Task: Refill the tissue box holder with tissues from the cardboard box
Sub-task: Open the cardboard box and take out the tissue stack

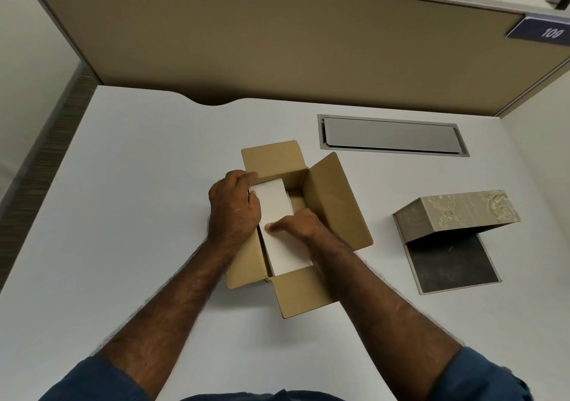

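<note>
An open brown cardboard box (333,203) sits mid-table with its flaps spread. Inside it lies a white stack of tissues (282,246). My left hand (234,206) grips the stack's left edge, fingers curled over its far corner. My right hand (296,223) holds the stack's right side, with the thumb on top and the fingers down inside the box. To the right, the patterned beige tissue box holder (462,209) lies open, its dark base panel (450,265) flat on the table toward me.
A white table (138,184) holds everything. A grey cable-tray lid (391,136) is set into the table behind the holder. A tan partition wall (277,36) runs along the far edge, with a blue number plate (543,31) at right.
</note>
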Available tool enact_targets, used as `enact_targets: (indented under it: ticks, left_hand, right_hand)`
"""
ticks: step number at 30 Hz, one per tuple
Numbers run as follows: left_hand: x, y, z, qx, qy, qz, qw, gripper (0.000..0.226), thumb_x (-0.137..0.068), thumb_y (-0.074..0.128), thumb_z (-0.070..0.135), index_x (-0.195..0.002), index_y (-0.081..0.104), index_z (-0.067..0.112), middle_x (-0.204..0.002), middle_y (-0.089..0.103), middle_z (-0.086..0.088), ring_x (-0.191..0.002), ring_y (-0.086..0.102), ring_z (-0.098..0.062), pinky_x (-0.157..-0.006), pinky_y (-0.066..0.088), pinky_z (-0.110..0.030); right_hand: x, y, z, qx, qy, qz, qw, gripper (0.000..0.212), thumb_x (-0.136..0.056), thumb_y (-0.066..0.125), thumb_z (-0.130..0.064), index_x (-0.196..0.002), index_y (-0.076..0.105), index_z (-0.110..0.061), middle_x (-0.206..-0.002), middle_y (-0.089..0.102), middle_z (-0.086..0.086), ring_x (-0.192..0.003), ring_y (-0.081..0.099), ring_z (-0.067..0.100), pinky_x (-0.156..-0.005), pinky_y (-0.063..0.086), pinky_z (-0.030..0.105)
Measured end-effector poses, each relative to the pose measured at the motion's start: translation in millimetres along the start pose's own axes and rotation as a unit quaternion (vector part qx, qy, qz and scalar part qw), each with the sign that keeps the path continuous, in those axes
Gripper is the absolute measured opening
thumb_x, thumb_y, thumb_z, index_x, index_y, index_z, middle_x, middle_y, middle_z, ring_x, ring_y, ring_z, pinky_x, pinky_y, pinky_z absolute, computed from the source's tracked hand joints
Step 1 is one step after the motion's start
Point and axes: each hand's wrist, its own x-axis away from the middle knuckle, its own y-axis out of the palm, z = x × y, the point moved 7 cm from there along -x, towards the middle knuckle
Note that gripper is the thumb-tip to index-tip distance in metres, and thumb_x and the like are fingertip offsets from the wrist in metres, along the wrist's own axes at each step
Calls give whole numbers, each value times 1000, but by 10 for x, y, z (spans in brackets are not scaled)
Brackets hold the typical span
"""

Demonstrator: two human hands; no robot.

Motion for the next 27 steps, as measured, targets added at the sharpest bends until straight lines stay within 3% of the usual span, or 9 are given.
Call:
enact_targets:
  ticks: [7,13,18,24,27]
  left_hand:
    - [12,-61,36,53,-18,8,998,33,-93,67,8,-126,69,8,-130,66,-14,-120,62,-32,-104,52,-48]
    - [10,-62,20,65,-18,13,998,30,-95,64,5,-124,70,6,-128,67,-16,-118,64,-32,-103,53,-51]
    - [16,-61,-15,70,-2,32,997,25,-100,58,6,-121,72,2,-123,70,-18,-113,66,-33,-100,54,-55]
    - [25,-44,-88,70,-2,29,997,29,-102,55,6,-126,70,2,-124,70,-19,-114,65,-35,-97,56,-54]
    - [37,-38,-83,68,2,31,997,29,-102,55,4,-126,70,2,-124,69,-19,-115,65,-35,-98,55,-54]
  right_hand:
    - [-113,60,28,-44,30,-37,998,90,-77,95,-40,-150,51,-12,-151,55,9,-114,52,25,-88,45,42]
    - [-151,81,64,-89,37,-60,994,90,-71,97,-34,-147,53,-11,-145,58,10,-128,57,31,-110,50,51]
    - [-152,86,74,-113,49,-84,989,82,-71,98,-24,-141,57,-9,-141,63,12,-123,62,32,-112,52,50]
    - [-173,71,90,-87,22,-64,994,102,-68,99,-36,-152,45,-13,-146,57,12,-127,61,33,-108,54,51]
    - [-178,58,63,-72,-3,-58,996,102,-72,98,-39,-154,44,-12,-148,56,11,-128,60,31,-109,54,49]
